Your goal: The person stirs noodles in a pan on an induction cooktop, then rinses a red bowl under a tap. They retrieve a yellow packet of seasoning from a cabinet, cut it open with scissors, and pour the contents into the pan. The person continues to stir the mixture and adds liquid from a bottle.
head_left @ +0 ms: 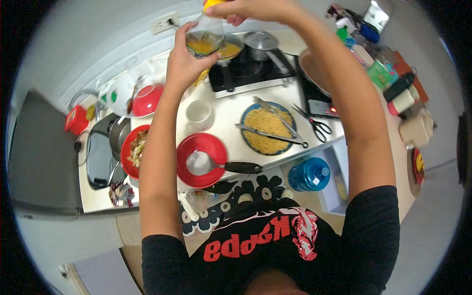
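Observation:
My left hand is wrapped around a clear bottle with yellow oil-like liquid in its lower part. The fingers of my right hand grip the yellow cap at its top, partly cut off by the picture's upper edge. Behind and right of the bottle, a small pan with yellow contents sits on a black cooktop. Beside it stands a lidded metal saucepan. Nearer to me, a blue-rimmed plate carries noodles, with metal tongs lying across them.
Black-handled scissors lie right of the plate. A red bowl holds a ladle-like utensil. Behind it stands a white mug. My left forearm partly hides another red bowl of food. A blue water jug stands below the counter edge.

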`<move>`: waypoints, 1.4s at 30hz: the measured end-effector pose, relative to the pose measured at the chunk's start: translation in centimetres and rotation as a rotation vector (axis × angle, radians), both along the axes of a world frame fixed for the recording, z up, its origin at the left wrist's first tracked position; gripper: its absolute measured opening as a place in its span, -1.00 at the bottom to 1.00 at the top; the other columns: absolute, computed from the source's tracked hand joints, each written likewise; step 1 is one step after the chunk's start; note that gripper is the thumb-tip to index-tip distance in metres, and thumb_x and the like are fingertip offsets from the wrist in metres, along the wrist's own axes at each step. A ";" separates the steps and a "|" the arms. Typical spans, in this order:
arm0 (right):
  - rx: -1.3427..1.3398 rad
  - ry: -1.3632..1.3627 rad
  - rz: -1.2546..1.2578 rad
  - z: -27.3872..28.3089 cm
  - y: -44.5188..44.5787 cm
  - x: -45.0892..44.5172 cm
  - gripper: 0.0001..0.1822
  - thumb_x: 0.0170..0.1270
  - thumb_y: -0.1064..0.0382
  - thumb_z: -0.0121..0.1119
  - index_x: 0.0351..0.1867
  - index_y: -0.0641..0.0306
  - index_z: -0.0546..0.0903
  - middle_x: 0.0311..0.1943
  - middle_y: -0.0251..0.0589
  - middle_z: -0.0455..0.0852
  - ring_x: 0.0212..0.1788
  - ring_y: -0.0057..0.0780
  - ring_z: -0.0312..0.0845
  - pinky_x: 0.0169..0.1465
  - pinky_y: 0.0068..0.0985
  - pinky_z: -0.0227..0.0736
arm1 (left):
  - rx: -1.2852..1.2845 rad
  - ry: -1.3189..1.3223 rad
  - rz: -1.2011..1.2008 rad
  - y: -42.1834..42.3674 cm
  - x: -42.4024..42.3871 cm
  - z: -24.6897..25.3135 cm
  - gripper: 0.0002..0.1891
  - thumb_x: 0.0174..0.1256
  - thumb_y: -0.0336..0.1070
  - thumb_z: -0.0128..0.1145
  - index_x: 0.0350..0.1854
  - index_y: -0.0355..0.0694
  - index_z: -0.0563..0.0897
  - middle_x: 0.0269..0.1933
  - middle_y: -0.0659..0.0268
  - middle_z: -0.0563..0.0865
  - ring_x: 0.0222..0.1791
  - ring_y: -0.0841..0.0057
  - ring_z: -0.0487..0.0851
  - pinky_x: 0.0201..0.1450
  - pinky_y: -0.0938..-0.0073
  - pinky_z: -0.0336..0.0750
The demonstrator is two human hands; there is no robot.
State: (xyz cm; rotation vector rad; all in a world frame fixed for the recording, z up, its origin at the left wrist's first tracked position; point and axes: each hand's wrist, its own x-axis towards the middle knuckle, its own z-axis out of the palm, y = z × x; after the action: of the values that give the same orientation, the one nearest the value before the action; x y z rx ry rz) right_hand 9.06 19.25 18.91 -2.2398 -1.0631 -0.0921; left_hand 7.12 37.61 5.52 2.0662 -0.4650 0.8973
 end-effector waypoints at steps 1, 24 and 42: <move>-0.011 0.037 -0.025 1.7 -2.2 -1.8 -0.54 0.21 0.00 0.17 -0.05 0.38 0.58 -0.38 -0.08 0.68 -0.41 -0.49 0.60 -0.29 -0.56 0.54 | 0.000 0.010 -0.021 -2.1 -0.4 1.1 -0.17 -0.23 -0.11 0.44 0.18 -0.14 0.30 0.00 0.05 0.59 -0.04 0.19 0.61 0.03 0.32 0.47; -0.046 -0.060 -0.324 -7.3 -38.2 8.0 -0.76 0.41 0.25 -0.09 -0.04 0.26 0.55 -0.33 -0.27 0.67 -0.36 -0.61 0.56 -0.23 -0.61 0.49 | 0.506 0.018 0.045 -33.2 4.6 0.2 -0.25 -0.24 -0.30 0.36 0.15 -0.11 0.34 -0.13 0.07 0.60 -0.16 0.08 0.62 -0.16 0.21 0.53; -0.099 -0.485 -0.212 -15.1 -42.4 14.5 -0.82 0.15 0.35 0.13 -0.20 0.26 0.56 -0.28 -0.04 0.66 -0.18 -0.10 0.58 -0.14 -0.30 0.44 | 0.873 -0.113 0.208 -36.5 8.8 -2.6 -0.25 -0.27 -0.34 0.36 0.14 0.02 0.35 -0.24 0.23 0.54 -0.26 0.25 0.62 -0.25 0.28 0.53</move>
State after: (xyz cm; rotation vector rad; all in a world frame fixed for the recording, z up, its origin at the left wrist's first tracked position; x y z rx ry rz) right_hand 23.52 -23.15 3.84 -2.4811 -1.0817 -0.7181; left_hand 15.91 1.09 2.93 2.9006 -0.8174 1.0471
